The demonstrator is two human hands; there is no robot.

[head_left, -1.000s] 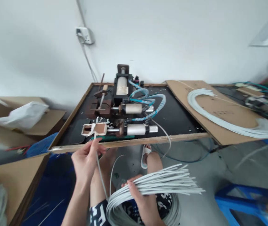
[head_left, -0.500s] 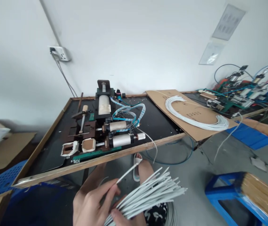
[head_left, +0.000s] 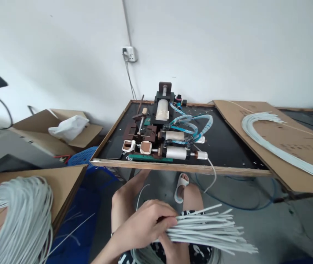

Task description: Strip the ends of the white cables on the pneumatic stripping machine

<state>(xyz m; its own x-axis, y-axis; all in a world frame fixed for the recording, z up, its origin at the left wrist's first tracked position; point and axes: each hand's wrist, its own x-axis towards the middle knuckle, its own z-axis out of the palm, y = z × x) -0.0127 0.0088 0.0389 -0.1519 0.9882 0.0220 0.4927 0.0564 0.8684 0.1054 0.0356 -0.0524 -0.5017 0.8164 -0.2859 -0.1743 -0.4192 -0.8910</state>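
My left hand (head_left: 145, 223) closes over a loose bundle of white insulated wires (head_left: 206, 231) held above my lap. My right hand (head_left: 174, 253) sits beneath the same bundle, mostly hidden by it and by my left hand. The cut wire ends fan out to the right. Below them, a coil of the same wire (head_left: 145, 256) rests on my patterned shorts. Ahead, a pneumatic wire-processing machine (head_left: 162, 135) with silver cylinders and blue hoses stands on a black bench top, beyond reach of both hands. A single thin wire (head_left: 213, 172) hangs over the bench's front edge.
The bench's wooden front edge (head_left: 178, 168) runs just ahead of my knees. Cardboard sheets lie on both sides, the right (head_left: 228, 113) bearing curved white wires (head_left: 266, 139), the left (head_left: 65, 183) a wire bundle (head_left: 21, 220). A blue crate (head_left: 81, 157) stands farther left.
My left hand has left the bench edge, where it held a single wire, and now grips the bundle alongside my right hand. The view swung right, then returned toward the bench's centre.
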